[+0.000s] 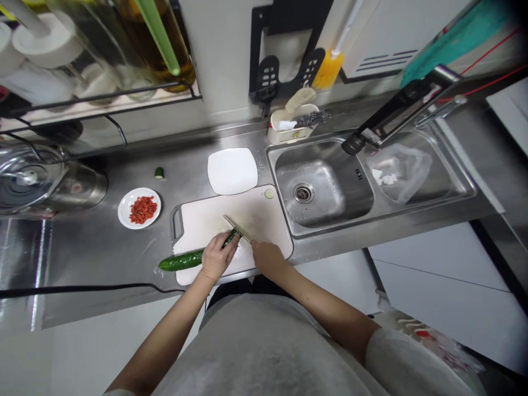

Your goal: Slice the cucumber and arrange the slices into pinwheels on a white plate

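A long green cucumber lies across the front left of the white cutting board, its left end jutting past the board's edge. My left hand is closed over its right part, fingers near the cut end. In my right hand is a kitchen knife, gripped by the handle, which the hand hides. The blade points up and left, against or just beside the cucumber's end; I cannot tell which. A pale round cucumber slice rests at the board's upper right corner.
Behind the board sits a white square plate. A small white dish with red goji-like pieces stands left, near a cucumber stub. The sink adjoins the board's right side. A black cord runs along the front left.
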{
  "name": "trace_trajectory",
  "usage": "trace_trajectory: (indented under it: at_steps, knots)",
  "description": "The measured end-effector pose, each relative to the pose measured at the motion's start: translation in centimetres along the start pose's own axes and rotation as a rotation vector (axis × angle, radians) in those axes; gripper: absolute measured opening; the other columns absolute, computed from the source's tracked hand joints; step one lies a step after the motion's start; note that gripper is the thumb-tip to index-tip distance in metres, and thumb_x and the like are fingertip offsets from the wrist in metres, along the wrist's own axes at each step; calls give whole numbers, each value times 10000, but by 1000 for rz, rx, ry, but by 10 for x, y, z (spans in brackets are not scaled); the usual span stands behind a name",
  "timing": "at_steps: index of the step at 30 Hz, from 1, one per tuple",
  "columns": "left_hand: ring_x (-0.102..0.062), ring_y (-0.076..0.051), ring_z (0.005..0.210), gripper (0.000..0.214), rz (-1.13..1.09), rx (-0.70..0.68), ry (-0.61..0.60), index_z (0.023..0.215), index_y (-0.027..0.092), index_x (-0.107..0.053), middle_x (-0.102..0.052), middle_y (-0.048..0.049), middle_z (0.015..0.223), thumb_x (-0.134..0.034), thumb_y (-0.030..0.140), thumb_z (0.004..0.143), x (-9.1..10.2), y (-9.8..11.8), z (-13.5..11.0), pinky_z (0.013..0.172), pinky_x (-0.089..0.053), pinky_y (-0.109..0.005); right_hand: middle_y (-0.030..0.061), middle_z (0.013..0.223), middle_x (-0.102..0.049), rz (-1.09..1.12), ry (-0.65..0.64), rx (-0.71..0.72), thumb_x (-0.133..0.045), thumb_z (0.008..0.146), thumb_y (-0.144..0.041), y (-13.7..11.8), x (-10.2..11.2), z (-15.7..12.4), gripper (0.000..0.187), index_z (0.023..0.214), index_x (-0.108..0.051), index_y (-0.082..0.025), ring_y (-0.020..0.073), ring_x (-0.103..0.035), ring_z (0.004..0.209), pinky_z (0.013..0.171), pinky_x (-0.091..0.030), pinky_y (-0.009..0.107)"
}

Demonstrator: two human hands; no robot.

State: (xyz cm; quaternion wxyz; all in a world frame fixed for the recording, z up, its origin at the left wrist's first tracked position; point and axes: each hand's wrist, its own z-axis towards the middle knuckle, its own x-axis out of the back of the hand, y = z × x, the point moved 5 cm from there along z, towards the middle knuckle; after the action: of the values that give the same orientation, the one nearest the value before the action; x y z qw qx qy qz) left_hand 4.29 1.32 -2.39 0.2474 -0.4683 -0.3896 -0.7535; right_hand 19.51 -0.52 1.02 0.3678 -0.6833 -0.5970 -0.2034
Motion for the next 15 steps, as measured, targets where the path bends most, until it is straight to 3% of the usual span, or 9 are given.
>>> trace_trajectory:
  at_steps: [7,15]
  knots:
    - [-599,-196,1029,375,11,-35,43,1239,300,-606,-631,-71,1181,-584,270,866,3,2,2,930,-497,-327,158,908,-682,6,28,22,-382,899,-107,1,-2,8,278,1128,-537,-83,222,-645,909,750,-448,280]
    - [-606,-196,998,340,9,-3,54,1206,304,-622,-644,-68,1137,-574,281,871,6,3,2,878,-513,-326,152,974,-687,3,4,-1,-351,939,-184,3,4,4,305,1162,-552,-127,231,-642,937,766,-451,296]
